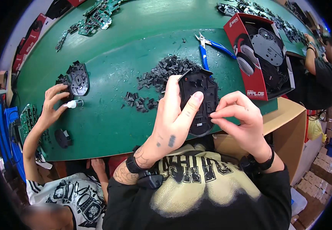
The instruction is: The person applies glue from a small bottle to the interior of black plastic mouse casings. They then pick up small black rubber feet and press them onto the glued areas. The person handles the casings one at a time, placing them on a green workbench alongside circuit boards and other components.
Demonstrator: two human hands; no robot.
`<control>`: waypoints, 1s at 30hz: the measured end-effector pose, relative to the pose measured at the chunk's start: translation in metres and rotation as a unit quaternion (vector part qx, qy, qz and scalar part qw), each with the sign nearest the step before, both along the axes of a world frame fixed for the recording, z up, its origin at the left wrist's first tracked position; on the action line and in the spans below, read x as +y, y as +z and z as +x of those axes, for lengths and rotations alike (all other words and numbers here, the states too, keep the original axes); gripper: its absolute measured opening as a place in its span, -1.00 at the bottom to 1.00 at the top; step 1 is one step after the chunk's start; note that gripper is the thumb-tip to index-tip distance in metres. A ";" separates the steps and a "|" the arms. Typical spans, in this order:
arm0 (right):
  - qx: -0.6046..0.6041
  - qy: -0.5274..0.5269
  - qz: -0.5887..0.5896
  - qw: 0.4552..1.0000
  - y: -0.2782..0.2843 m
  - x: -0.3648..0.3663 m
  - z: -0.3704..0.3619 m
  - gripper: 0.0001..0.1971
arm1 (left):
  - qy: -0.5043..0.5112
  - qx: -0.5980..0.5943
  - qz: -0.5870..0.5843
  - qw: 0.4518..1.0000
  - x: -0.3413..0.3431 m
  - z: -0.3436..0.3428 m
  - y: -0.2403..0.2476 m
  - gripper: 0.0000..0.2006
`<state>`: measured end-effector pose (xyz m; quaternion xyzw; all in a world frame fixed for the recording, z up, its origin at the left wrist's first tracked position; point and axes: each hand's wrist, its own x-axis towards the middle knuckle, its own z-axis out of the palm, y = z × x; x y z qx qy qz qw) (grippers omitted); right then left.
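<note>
My left hand (171, 119) grips a black plastic shell (200, 92), shaped like a computer mouse's base, with the thumb across its inner face. It is tilted up above the table, inner side toward me. At the shell's right edge, my right hand (244, 119) has thumb and forefinger pinched together; whatever is between them is too small to make out. Just behind the shell lies a heap of small black plastic pieces (169, 69), with a smaller cluster (137, 101) to its left. Blue-handled cutting pliers (204, 55) lie open beyond the heap.
A red box (246, 65) holding black shells stands at right. Left, a co-worker's hand (53, 101) is near black shells (77, 78) and a small white-capped bottle (74, 104). Green circuit boards (97, 21) lie at the back. A cardboard box (288, 130) stands by my right arm.
</note>
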<state>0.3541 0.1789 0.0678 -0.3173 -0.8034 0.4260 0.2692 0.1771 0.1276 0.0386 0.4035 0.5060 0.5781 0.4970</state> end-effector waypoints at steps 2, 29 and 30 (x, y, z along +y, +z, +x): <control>-0.006 0.000 0.032 0.999 0.001 -0.002 -0.001 -0.82 | 0.007 -0.001 0.004 1.000 -0.001 0.003 0.000 -0.76; -0.100 0.046 -0.095 0.989 -0.007 0.009 -0.014 -0.90 | 0.076 -0.126 -0.007 0.989 -0.017 -0.048 -0.020 -0.36; -0.091 0.031 -0.133 0.986 0.000 0.013 -0.014 -0.91 | 0.064 -0.121 -0.013 0.990 -0.016 -0.046 -0.022 -0.39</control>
